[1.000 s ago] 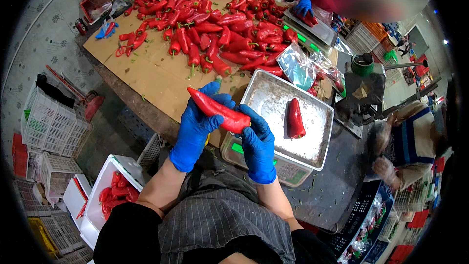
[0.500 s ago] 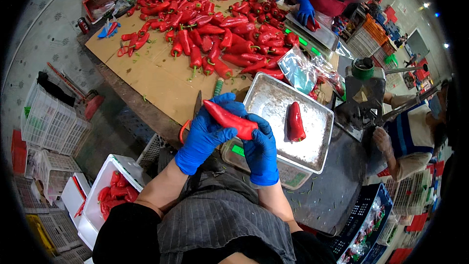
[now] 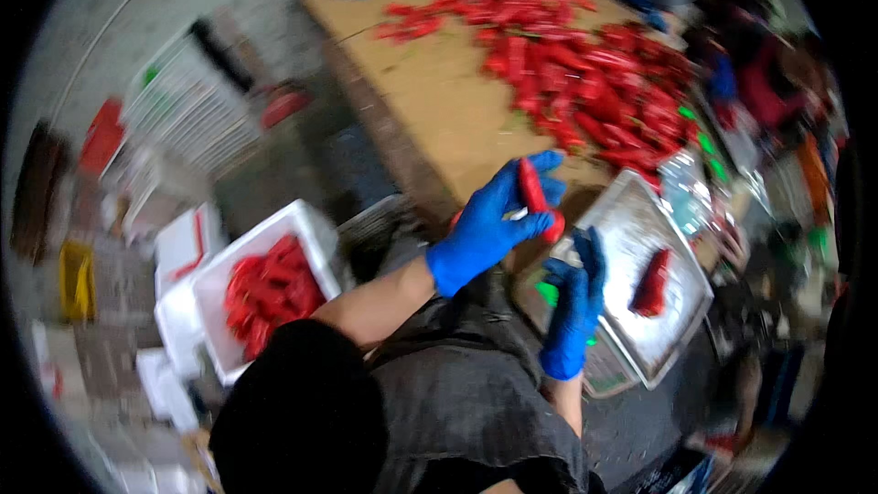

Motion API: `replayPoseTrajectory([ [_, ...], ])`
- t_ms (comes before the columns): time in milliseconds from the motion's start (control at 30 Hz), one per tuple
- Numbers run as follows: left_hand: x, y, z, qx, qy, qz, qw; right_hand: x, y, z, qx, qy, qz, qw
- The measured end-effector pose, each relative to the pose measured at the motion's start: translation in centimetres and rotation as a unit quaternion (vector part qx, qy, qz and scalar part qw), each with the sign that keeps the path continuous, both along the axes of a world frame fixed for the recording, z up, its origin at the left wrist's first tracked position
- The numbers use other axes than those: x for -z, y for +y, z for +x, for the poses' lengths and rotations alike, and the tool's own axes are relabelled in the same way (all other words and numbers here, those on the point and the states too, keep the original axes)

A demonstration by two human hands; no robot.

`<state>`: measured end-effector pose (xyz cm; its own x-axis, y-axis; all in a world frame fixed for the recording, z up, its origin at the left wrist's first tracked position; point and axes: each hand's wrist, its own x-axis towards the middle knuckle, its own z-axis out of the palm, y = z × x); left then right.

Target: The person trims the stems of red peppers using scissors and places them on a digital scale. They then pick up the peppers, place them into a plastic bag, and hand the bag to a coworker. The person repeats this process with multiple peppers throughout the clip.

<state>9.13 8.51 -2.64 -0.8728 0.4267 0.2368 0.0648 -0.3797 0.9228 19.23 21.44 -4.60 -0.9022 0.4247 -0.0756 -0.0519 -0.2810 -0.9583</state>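
Note:
My left hand, in a blue glove, is closed round a long red pepper over the near edge of the table. Just to its right, my right hand, gloved too, is apart from the pepper with its fingers stretched out and nothing in them. Beside that hand lies a metal tray with a single red pepper in it. A large heap of red peppers covers the cardboard-topped table beyond my hands. Motion smears the picture.
A white foam box holding red peppers stands low on my left. White plastic crates and a yellow crate are farther left. Clear plastic bags lie behind the tray. Other people work at the far side, one in a red apron.
My view has swung left, so the foam box sits nearer the middle. My right hand has let go of the pepper and opened; the left keeps hold of it.

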Motion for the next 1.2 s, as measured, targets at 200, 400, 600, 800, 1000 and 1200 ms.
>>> replayPoseTrajectory([
  [200, 6.2, -17.7, -3.2, -0.34, 0.052, -0.323, 0.882, 3.9, 0.3, 1.4, -0.098, 0.007, 0.042, 0.994],
  [400, 11.7, -34.4, 2.7, -0.196, -0.151, -0.832, 0.496, 3.8, 0.1, 1.7, -0.125, -0.071, -0.039, 0.989],
  [600, 12.1, -32.0, -3.0, -0.211, -0.041, -0.759, 0.615, 4.6, 0.4, 2.6, -0.126, -0.056, -0.072, 0.988],
  [800, 9.1, -8.4, -14.7, -0.155, 0.012, -0.378, 0.913, 4.8, 0.6, 2.7, -0.151, -0.066, -0.032, 0.986],
  [1000, 13.9, 7.4, -25.0, -0.252, 0.131, -0.502, 0.817, 4.7, 1.4, 4.0, -0.157, -0.077, 0.046, 0.983],
  [1200, 13.3, 11.1, -27.8, -0.328, 0.208, -0.544, 0.744, 5.7, 1.6, 5.2, -0.15, -0.103, 0.03, 0.983],
])
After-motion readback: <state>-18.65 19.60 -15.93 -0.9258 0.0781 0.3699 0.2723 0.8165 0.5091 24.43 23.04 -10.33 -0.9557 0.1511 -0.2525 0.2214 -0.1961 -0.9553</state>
